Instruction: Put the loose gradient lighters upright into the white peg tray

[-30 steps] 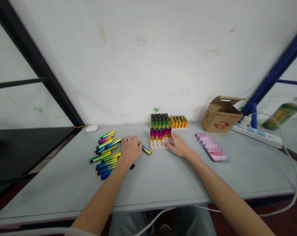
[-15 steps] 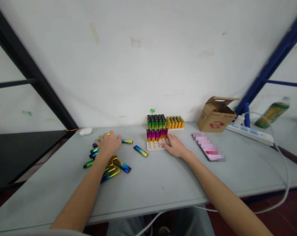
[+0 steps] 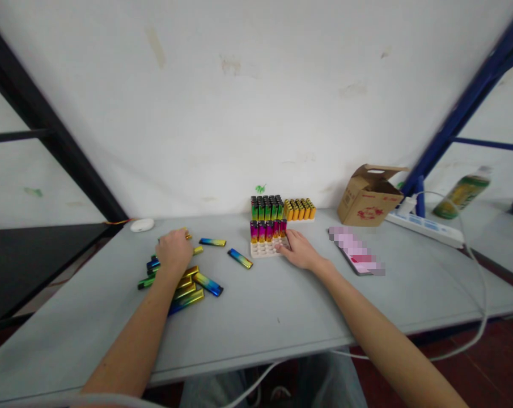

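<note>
The loose lighters [image 3: 183, 286], slim sticks with rainbow and gold sheens, lie in a scattered heap on the grey table [image 3: 282, 311], directly under and around the left hand [image 3: 174, 249]. That hand rests palm down on the heap's far end, fingers curled over a few lighters; whether any is actually pinched cannot be told, since the back of the hand hides the fingertips. Just to the right of this hand a blue and gold lighter [image 3: 212, 242] lies on its own, and a little further right another stray lighter [image 3: 240, 258] lies at a slant, between the two hands.

The right hand [image 3: 297, 250] lies flat with fingers loosely spread, its fingertips touching the near right edge of a pale slotted tray [image 3: 265, 249]. It grips nothing. A row of pink-topped lighters [image 3: 267, 230] stands upright in the tray's far slots, just beyond the fingertips; the near slots show bare. Behind that tray stand a block of green lighters [image 3: 266, 208] and, beside it to the right, a block of orange lighters [image 3: 299, 209], both against the wall.

Right of the right hand lies a flat pink item [image 3: 357, 257], blurred out. Further off stand an open cardboard box [image 3: 370, 196], a white power strip [image 3: 428, 226] and a green bottle [image 3: 461, 192]. Beyond the left hand, near the wall, sits a small white oval object [image 3: 142, 225].
</note>
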Tool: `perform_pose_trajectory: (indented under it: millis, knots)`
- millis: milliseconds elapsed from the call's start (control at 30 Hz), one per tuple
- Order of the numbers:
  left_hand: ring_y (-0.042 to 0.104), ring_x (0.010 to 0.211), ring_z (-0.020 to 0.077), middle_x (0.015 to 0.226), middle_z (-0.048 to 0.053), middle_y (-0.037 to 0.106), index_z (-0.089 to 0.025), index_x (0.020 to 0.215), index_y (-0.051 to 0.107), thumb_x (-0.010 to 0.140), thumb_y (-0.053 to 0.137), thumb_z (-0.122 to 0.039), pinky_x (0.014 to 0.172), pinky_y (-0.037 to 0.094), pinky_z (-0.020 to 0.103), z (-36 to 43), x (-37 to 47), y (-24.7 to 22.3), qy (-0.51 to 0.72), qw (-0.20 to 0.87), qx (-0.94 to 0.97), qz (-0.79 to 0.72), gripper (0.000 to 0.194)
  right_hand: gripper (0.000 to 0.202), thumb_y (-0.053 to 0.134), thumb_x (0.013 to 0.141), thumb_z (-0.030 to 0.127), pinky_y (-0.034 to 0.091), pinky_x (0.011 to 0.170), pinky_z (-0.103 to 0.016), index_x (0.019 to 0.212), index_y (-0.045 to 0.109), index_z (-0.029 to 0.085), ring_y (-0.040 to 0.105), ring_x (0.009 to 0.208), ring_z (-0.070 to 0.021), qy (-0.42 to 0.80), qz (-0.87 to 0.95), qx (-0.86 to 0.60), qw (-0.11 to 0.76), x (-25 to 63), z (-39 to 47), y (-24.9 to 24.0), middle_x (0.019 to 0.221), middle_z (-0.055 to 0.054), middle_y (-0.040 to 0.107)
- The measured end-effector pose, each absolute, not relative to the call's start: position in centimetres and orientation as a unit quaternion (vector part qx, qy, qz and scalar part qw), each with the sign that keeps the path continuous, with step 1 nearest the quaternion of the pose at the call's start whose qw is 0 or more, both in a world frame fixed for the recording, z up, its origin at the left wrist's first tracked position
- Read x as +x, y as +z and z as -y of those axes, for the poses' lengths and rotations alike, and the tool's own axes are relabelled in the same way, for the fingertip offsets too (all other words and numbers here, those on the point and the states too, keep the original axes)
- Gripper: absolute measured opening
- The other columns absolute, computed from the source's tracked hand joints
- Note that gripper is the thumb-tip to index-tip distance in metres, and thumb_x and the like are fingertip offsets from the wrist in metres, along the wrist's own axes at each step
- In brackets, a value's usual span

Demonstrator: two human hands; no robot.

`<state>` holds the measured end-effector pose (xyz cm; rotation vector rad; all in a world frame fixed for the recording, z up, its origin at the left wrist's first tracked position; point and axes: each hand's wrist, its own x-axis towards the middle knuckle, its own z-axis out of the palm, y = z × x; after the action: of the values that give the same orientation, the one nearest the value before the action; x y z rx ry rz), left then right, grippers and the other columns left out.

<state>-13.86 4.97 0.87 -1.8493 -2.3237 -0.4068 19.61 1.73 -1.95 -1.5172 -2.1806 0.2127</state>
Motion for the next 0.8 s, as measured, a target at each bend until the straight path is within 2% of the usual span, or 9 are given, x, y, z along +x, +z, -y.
perform_pose_trajectory:
  millis: [100, 233, 367, 500, 567, 633, 700, 800]
  knots:
    - [0.06, 0.097, 0.0362, 0.104, 0.021, 0.066, -0.014, 0.103, 0.069, 0.082, 0.039, -0.017, 0.074, 0.047, 0.043, -4.9, -13.9, 0.9, -0.13, 0.069, -0.616, 0.773, 0.036, 0.044, 0.048, 0.09, 0.043, 0.041, 0.095, -0.038, 0.119, 0.051, 0.01, 0.053, 0.105, -0.0268, 0.077, 0.794, -0.553, 0.24, 19.6, -1.8, -2.1, 0.114, -0.017, 0.059]
    - [0.059, 0.097, 0.0361, 0.104, 0.019, 0.065, -0.016, 0.102, 0.069, 0.086, 0.037, -0.02, 0.079, 0.045, 0.048, -4.6, -13.3, 1.1, -0.165, 0.087, -0.62, 0.762, 0.036, 0.044, 0.047, 0.09, 0.042, 0.04, 0.096, -0.04, 0.12, 0.05, 0.01, 0.052, 0.109, -0.0276, 0.077, 0.795, -0.553, 0.238, 19.6, -2.0, -2.2, 0.116, -0.018, 0.058]
    - [0.058, 0.1, 0.0311, 0.106, 0.015, 0.063, -0.015, 0.115, 0.06, 0.088, 0.036, -0.023, 0.087, 0.044, 0.046, -4.6, -12.4, 1.5, -0.293, 0.121, -0.618, 0.72, 0.036, 0.047, 0.047, 0.089, 0.04, 0.04, 0.097, -0.041, 0.125, 0.045, 0.009, 0.051, 0.11, -0.0277, 0.085, 0.789, -0.555, 0.249, 19.6, -2.1, -2.6, 0.118, -0.018, 0.056]
    - [0.06, 0.096, 0.0233, 0.102, 0.012, 0.061, -0.011, 0.131, 0.044, 0.084, 0.043, -0.022, 0.091, 0.046, 0.038, -4.9, -11.5, 1.9, -0.437, 0.086, -0.613, 0.653, 0.049, 0.056, 0.05, 0.087, 0.041, 0.039, 0.102, -0.042, 0.131, 0.039, 0.008, 0.048, 0.118, -0.0277, 0.106, 0.776, -0.546, 0.297, 19.6, -2.4, -2.9, 0.125, -0.019, 0.051]
    - [0.062, 0.092, 0.0213, 0.103, 0.012, 0.061, -0.012, 0.125, 0.051, 0.082, 0.045, -0.023, 0.091, 0.047, 0.038, -4.8, -10.8, 2.0, -0.473, 0.026, -0.614, 0.631, 0.044, 0.059, 0.05, 0.087, 0.04, 0.036, 0.106, -0.043, 0.133, 0.037, 0.006, 0.041, 0.126, -0.0286, 0.089, 0.756, -0.546, 0.349, 19.5, -2.4, -2.7, 0.133, -0.022, 0.045]
    - [0.065, 0.086, 0.0196, 0.103, 0.011, 0.063, -0.013, 0.113, 0.058, 0.082, 0.048, -0.028, 0.086, 0.05, 0.037, -4.5, -9.7, 2.1, -0.507, -0.092, -0.621, 0.591, 0.036, 0.053, 0.049, 0.087, 0.036, 0.032, 0.109, -0.044, 0.131, 0.04, 0.008, 0.038, 0.13, -0.0279, 0.053, 0.728, -0.54, 0.419, 19.3, -2.2, -2.2, 0.137, -0.02, 0.042]
    - [0.066, 0.089, 0.0205, 0.102, 0.01, 0.066, -0.014, 0.111, 0.056, 0.079, 0.055, -0.037, 0.085, 0.052, 0.036, -3.9, -8.4, 2.0, -0.533, -0.237, -0.623, 0.52, 0.039, 0.038, 0.047, 0.088, 0.031, 0.034, 0.108, -0.043, 0.122, 0.05, 0.015, 0.043, 0.126, -0.0256, 0.026, 0.708, -0.517, 0.48, 19.0, -1.7, -1.4, 0.131, -0.015, 0.049]
    - [0.067, 0.094, 0.0219, 0.103, 0.01, 0.069, -0.016, 0.104, 0.055, 0.073, 0.064, -0.044, 0.085, 0.053, 0.037, -2.8, -6.3, 1.7, -0.546, -0.347, -0.609, 0.459, 0.043, 0.024, 0.046, 0.09, 0.032, 0.043, 0.099, -0.041, 0.106, 0.059, 0.02, 0.056, 0.108, -0.0236, 0.052, 0.713, -0.467, 0.52, 18.3, -0.7, -0.4, 0.109, -0.01, 0.062]
